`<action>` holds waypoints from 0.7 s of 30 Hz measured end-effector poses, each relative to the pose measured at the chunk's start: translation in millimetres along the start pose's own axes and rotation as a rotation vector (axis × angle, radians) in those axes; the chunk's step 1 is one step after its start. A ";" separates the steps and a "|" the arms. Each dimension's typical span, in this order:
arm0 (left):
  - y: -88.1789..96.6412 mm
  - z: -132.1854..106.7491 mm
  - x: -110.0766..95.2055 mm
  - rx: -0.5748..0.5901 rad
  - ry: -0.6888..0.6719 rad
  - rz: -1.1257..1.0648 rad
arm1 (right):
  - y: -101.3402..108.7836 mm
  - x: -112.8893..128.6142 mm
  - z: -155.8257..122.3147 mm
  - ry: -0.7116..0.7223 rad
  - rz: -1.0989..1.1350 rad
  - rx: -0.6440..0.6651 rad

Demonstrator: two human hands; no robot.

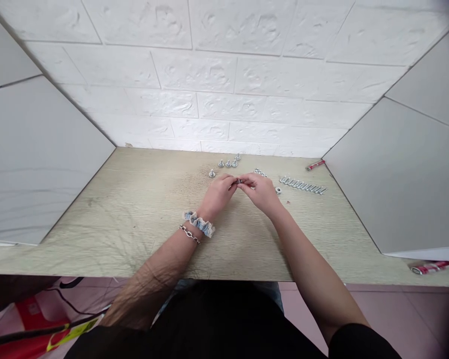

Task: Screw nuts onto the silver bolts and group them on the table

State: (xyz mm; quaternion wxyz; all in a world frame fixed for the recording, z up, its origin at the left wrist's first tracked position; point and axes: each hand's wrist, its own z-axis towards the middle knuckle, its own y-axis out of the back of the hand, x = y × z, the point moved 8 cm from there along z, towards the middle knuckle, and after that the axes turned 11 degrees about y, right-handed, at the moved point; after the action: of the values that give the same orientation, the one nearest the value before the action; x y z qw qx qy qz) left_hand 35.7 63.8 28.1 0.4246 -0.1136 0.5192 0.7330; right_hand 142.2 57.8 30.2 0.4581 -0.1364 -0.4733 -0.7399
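Note:
My left hand [220, 193] and my right hand [262, 192] meet over the table, fingertips pinched together. Between them is a small shiny metal fastener [240, 181], mostly hidden by the fingers, so its exact kind does not show. Just beyond my left hand, a bolt with a wide washer [211, 173] stands head down, shank up. Several similar bolt-and-washer pieces [228, 163] stand farther back. Behind my right hand lies a cluster of small nuts [261, 172]. A round washer [278, 190] is close to the right of that hand.
A slanting row of several loose bolts [303, 185] lies on the wooden table [134, 214] at right. Red cylinders lie by the right panel, one at the back [315, 165] and one near the front edge [432, 268]. A white brick-pattern wall [217, 75] closes the back.

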 end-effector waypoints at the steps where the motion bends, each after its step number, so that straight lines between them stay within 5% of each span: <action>1: -0.3 -0.3 0.2 0.000 -0.006 0.002 | -0.2 -1.1 -0.3 -0.019 0.015 0.002; 7: 1.1 -3.8 -3.8 -0.040 -0.061 0.020 | 4.4 -3.8 -1.4 -0.088 -0.025 0.006; 15: 6.5 -6.2 -14.1 -0.094 -0.127 -0.058 | -1.6 3.5 -1.8 0.000 -0.303 0.112; 21: -3.0 -12.8 -32.0 -0.014 -0.192 -0.121 | 4.3 9.6 -6.1 0.094 -0.073 -0.159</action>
State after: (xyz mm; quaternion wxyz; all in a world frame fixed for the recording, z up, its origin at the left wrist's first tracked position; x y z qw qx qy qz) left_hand 54.0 37.0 39.9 0.5148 -0.0769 0.4632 0.7173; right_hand 141.9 47.0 35.7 0.4403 -0.1202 -0.3959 -0.7968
